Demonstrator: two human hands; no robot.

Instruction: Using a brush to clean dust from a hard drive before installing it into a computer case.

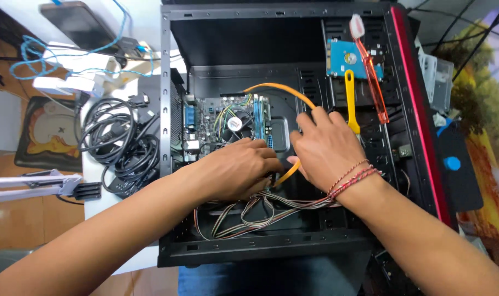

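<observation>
An open black computer case (282, 246) lies on its side in front of me, with a motherboard (227, 123) inside. My left hand (238, 172) reaches into the lower middle of the case, fingers curled down among a bundle of thin multicoloured wires (260, 211). My right hand (326, 148) is beside it, fingers pinched on an orange flat cable (277, 87) that arcs over the board and comes out below my palm. Red thread bracelets circle my right wrist.
A blue hard drive (345, 59), a yellow-handled tool (351, 104) and an orange-handled brush (370, 71) lie in the drive bay at the upper right. Coiled black cables (117, 142) and a white power strip sit on the table to the left. The case's red front edge (419, 115) runs along the right.
</observation>
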